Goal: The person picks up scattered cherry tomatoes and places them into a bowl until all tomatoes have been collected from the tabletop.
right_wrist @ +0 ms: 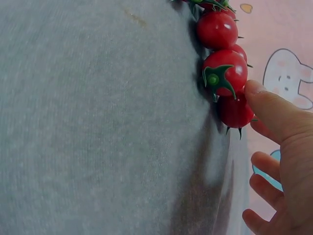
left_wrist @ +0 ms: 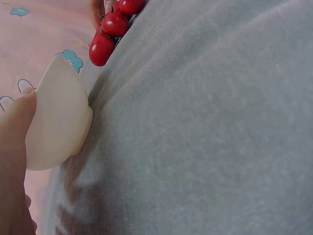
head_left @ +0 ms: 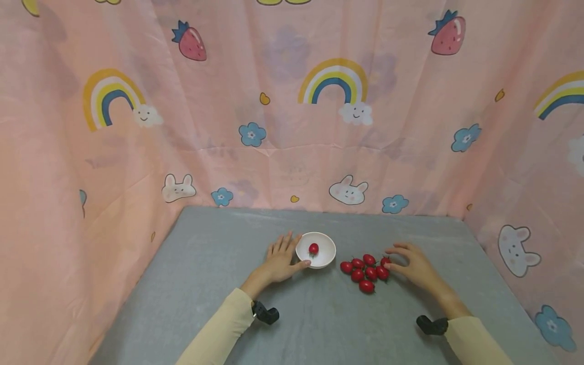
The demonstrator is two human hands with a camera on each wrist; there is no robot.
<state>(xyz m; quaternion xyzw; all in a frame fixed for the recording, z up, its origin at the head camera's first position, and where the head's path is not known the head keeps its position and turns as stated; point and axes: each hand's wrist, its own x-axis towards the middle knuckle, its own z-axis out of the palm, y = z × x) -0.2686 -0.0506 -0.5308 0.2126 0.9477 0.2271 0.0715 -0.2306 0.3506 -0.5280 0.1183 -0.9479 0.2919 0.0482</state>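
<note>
A small white bowl (head_left: 326, 257) stands on the grey table with one cherry tomato (head_left: 313, 249) inside. My left hand (head_left: 280, 263) rests against its left side, fingers spread and fairly straight. In the left wrist view the thumb (left_wrist: 22, 110) touches the bowl (left_wrist: 61, 117) near its rim. Several red cherry tomatoes (head_left: 358, 275) with green stems lie grouped to the bowl's right. At the group's right end my right hand (head_left: 417, 268) reaches round one tomato (right_wrist: 235, 111), thumb at it and index finger beyond. Whether the index finger touches it is hard to see.
The grey cloth-covered table (head_left: 310, 324) runs back to a pink printed curtain (head_left: 292, 167), which also hangs along both sides. Each wrist wears a black camera, one on the left (head_left: 265, 313) and one on the right (head_left: 432, 325).
</note>
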